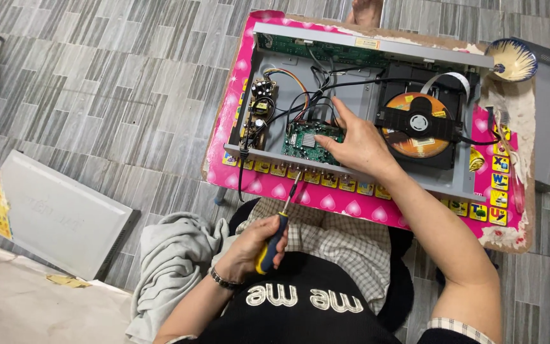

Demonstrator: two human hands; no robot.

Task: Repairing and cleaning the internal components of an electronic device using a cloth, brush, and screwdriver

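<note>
Screwdriver (277,229), with a blue and yellow handle, is gripped in the left hand (253,247); all fingers are closed tightly around the handle. The shaft points up and away from the person, with its tip at the near edge of the opened disc player (358,95), just beside the row of connectors on that edge. Whether the tip touches the metal cannot be told.

The right hand (358,145) rests inside the player chassis. The hand is open, fingers spread slightly and extended, with the fingertips on or just above the green circuit board (307,137) near its right edge. It holds nothing.

To the right of this hand sits the black disc drive, with an orange disc (408,137) under its clamp bar. A second board with capacitors (259,108) lies along the left side of the chassis, joined by black and coloured wires.

The player rests on a small pink table (275,188) with heart patterns. A blue-rimmed bowl (510,59) stands at the far right corner. A grey metal cover (58,216) lies on the tiled floor to the left, well apart.
</note>
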